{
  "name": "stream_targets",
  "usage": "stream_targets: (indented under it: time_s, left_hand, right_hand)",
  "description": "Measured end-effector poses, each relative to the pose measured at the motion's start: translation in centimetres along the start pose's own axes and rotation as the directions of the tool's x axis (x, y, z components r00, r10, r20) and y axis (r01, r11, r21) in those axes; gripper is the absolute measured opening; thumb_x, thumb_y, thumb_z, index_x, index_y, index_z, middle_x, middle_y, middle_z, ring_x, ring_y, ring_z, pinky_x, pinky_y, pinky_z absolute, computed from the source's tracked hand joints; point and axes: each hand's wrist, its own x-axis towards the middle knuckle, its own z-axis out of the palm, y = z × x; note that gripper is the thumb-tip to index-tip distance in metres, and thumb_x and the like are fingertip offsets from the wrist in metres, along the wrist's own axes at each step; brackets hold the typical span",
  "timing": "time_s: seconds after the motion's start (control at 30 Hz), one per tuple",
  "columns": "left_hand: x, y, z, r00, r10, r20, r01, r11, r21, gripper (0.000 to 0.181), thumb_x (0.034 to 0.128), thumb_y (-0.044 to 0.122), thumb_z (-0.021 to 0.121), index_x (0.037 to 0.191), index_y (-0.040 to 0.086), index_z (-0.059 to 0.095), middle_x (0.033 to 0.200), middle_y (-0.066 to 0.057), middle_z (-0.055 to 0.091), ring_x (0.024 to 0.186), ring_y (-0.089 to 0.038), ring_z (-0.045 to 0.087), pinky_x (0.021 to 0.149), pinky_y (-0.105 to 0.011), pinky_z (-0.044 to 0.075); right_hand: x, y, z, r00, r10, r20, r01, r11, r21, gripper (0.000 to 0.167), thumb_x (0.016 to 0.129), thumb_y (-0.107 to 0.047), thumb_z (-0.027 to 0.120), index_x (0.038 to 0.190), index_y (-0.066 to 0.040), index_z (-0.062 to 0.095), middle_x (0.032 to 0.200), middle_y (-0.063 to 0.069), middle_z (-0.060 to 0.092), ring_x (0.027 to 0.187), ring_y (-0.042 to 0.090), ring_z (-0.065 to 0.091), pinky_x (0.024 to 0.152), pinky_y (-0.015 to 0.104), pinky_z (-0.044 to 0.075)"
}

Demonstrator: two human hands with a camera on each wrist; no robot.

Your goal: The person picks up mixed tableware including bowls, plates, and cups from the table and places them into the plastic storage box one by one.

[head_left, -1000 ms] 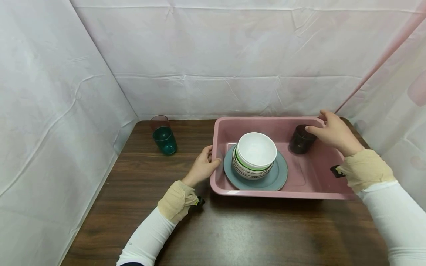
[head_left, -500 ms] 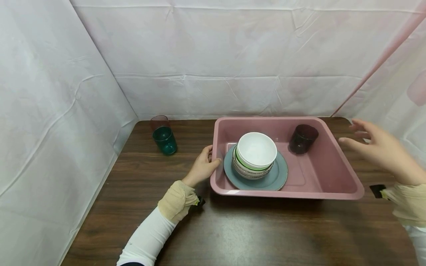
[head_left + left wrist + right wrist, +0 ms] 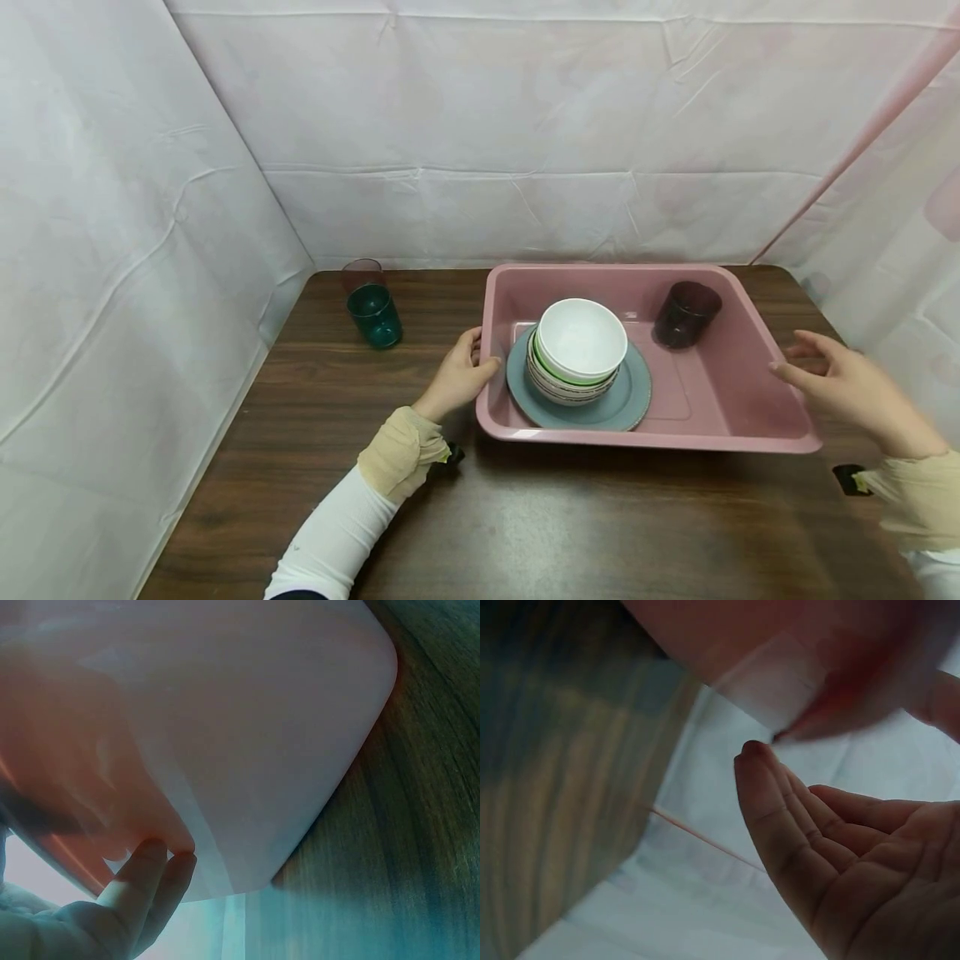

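Observation:
My left hand [image 3: 457,379] grips the left rim of a pink plastic basin [image 3: 652,440], thumb over the edge and fingers outside; the left wrist view shows the fingers against the outer wall. At the right rim, my right hand [image 3: 855,387] hovers with loosely bent fingers and the thumb by the edge. In the right wrist view its fingers [image 3: 769,802] are close to the blurred basin wall; contact cannot be told. Inside the basin, a blue-grey plate [image 3: 637,392] bears stacked bowls, a white bowl [image 3: 583,335] on top. Right of them stands a dark tumbler [image 3: 684,317].
A teal tumbler [image 3: 377,318] stands at the back left of the dark wooden table [image 3: 337,392], with a clear pinkish tumbler [image 3: 363,271] behind it. White cloth [image 3: 487,125] hangs behind and on both sides.
My right hand has left the dark tumbler, swung out to the right of the basin, then come down and back toward its right rim. The left hand keeps its hold.

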Motion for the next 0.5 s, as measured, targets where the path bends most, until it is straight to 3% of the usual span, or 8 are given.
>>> stream_targets:
  time_s: [0.13,0.3,0.5]
  left_hand:
    - [-0.1,0.1,0.1,1.000,0.031,-0.001,-0.031,0.999,0.012,0.061,0.0916,0.009,0.052,0.144,-0.011,0.027,0.136,-0.035,0.045,0.122,-0.043,0.055,0.094,-0.038,0.054]
    - [0.1,0.1,0.1,1.000,-0.015,-0.005,0.015,1.000,-0.001,0.061,0.0927,0.006,0.053,0.146,-0.008,0.026,0.140,-0.032,0.045,0.125,-0.043,0.053,0.098,-0.044,0.052]
    - [0.1,0.1,-0.2,0.999,-0.042,-0.012,0.043,0.998,0.035,0.062,0.0944,0.010,0.057,0.148,-0.005,0.028,0.141,-0.028,0.046,0.125,-0.039,0.055,0.097,-0.044,0.052]
  right_hand:
    - [0.1,0.3,1.0,0.999,0.019,0.034,-0.019,1.000,0.012,0.081,0.098,-0.038,0.056,0.145,0.019,0.022,0.126,0.043,0.051,0.078,-0.020,0.045,0.061,0.016,0.045]
    - [0.1,0.7,2.0,1.000,0.017,-0.012,-0.017,1.000,0.012,0.067,0.098,-0.033,0.056,0.136,0.018,0.037,0.114,0.041,0.059,0.072,-0.007,0.054,0.058,0.022,0.047]
    - [0.2,1.3,3.0,0.998,-0.010,-0.068,0.012,1.000,0.028,0.048,0.097,-0.025,0.054,0.125,0.013,0.049,0.102,0.030,0.063,0.068,-0.006,0.050,0.057,0.021,0.043]
